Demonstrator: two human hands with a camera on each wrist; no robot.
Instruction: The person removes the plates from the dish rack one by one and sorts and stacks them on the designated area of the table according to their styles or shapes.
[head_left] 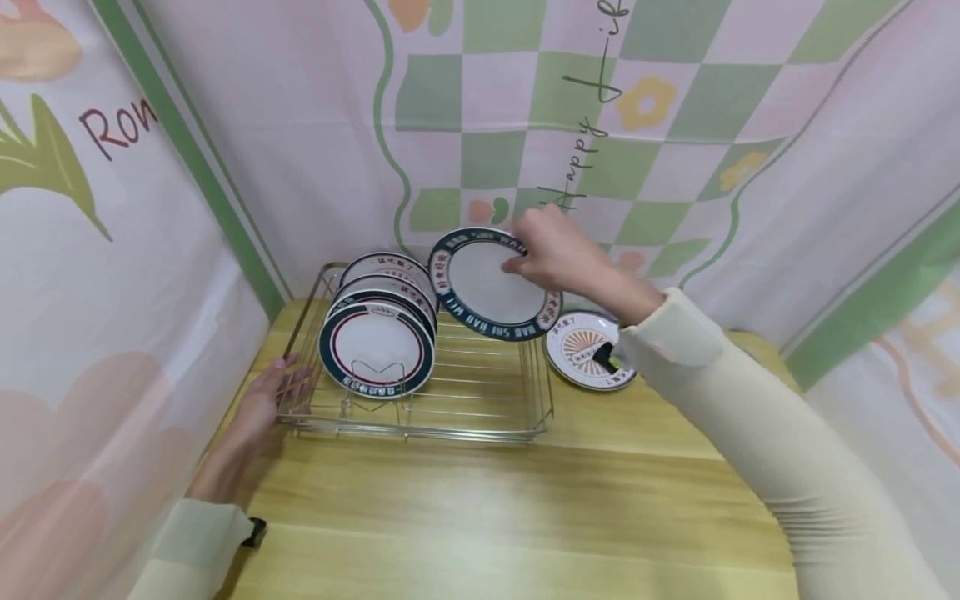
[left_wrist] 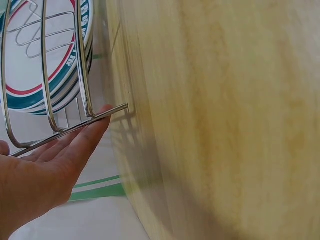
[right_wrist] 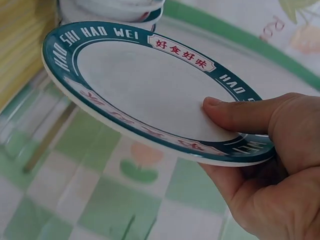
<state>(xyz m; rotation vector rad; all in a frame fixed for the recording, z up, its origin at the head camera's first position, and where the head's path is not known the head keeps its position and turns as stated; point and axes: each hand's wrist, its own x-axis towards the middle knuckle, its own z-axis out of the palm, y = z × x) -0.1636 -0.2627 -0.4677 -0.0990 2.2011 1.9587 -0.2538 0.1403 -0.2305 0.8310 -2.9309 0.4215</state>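
Note:
My right hand (head_left: 558, 250) pinches the rim of a white plate (head_left: 487, 287) with a dark green lettered border, thumb on its face and fingers beneath. This plate is held tilted above the right part of a wire dish rack (head_left: 465, 433). At the rack's left end, several plates (head_left: 378, 346) with dark green rims stand on edge, one behind another. My left hand (head_left: 262, 396) rests against the rack's left side. In the left wrist view, its extended fingers (left_wrist: 82, 145) lie along the bottom bar.
Right of the rack, a white plate (head_left: 573, 343) with an orange sunburst pattern lies on the wooden table (head_left: 465, 517). A small black item (head_left: 604, 358) overlaps it near my right sleeve. Patterned cloth (head_left: 495, 92) hangs close behind the table and at both sides.

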